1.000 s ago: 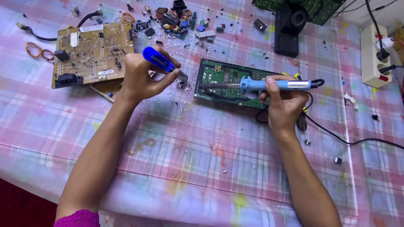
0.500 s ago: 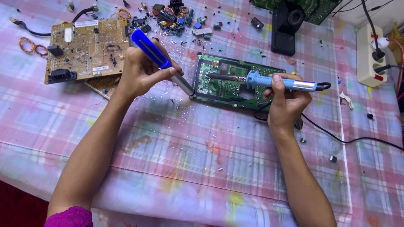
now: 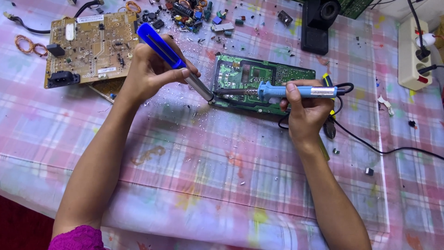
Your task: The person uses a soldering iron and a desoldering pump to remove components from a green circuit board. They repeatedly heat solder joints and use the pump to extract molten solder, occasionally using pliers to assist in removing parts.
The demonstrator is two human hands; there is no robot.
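Worktop: plaid cloth, strewn with small parts.
Green board: lies flat at centre.
Left hand: fingers clamped on blue desoldering pump, tip at board's left edge.
Right hand: fingers wrapped around blue soldering iron, tip meeting the pump's.

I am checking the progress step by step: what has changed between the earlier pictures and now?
The left hand has lowered the blue desoldering pump, bringing its tip down to the near left corner of the green circuit board, close to the tip of the soldering iron. The right hand still holds the iron over the board, which has not moved.
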